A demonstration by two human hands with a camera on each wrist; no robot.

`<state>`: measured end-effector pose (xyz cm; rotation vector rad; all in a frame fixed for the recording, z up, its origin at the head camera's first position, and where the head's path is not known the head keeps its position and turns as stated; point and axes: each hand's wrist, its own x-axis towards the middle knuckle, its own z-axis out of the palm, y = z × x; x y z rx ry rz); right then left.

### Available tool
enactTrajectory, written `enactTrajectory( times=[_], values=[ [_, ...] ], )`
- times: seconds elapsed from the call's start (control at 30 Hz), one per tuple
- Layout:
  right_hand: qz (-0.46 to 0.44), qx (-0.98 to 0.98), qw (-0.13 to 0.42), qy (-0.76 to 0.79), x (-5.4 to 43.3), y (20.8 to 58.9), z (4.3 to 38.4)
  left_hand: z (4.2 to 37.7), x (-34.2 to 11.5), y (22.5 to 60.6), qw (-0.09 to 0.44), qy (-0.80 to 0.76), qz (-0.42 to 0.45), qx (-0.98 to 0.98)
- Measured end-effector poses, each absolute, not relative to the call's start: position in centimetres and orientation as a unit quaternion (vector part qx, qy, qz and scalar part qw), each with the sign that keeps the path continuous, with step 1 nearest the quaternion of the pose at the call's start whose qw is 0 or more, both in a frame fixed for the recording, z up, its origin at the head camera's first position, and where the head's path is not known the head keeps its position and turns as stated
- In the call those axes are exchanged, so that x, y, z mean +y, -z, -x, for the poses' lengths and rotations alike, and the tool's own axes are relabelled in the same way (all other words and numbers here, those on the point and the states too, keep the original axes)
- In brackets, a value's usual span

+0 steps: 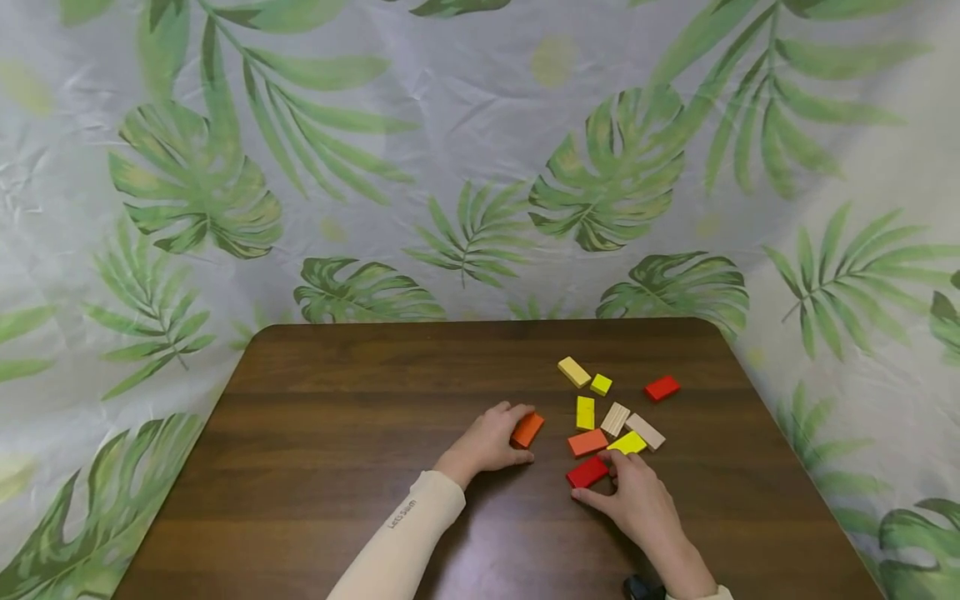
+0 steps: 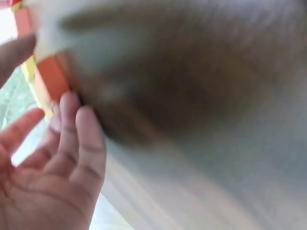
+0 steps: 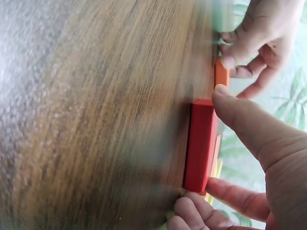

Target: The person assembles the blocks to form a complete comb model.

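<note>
My left hand (image 1: 489, 439) is at an orange block (image 1: 527, 430) lying on the table. Its fingers reach along the block's far side, and its thumb lies just short of the near side. The left wrist view has the same orange block (image 2: 53, 78) at the fingertips, the fingers loosely bent. To the right, my right hand (image 1: 641, 500) holds a red block (image 1: 588, 472) by its ends, thumb at one and index finger at the other. This red block (image 3: 200, 146) rests on the table in the right wrist view.
Beyond my right hand lie an orange-red block (image 1: 587, 442), yellow blocks (image 1: 585, 412), a striped wooden block (image 1: 615, 419), a pale block (image 1: 645, 432) and a tan block (image 1: 573, 372). Another red block (image 1: 662, 387) lies farther right. A leaf-print curtain (image 1: 480, 150) hangs behind the brown table (image 1: 337, 400).
</note>
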<state>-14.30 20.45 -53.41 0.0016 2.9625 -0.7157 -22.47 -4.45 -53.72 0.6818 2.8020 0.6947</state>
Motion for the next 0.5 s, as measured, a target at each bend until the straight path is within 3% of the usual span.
enactTrajectory(
  times=[0.2, 0.5],
  values=[
    [0.003, 0.972, 0.042, 0.232, 20.4, 53.6, 14.2, 23.5, -5.0, 53.3, 0.128, -0.245, -0.242, 0.93],
    [-0.003, 0.972, 0.041, 0.231, 20.3, 53.6, 14.2, 24.2, -5.1, 53.7, 0.127, -0.249, -0.252, 0.927]
  ],
)
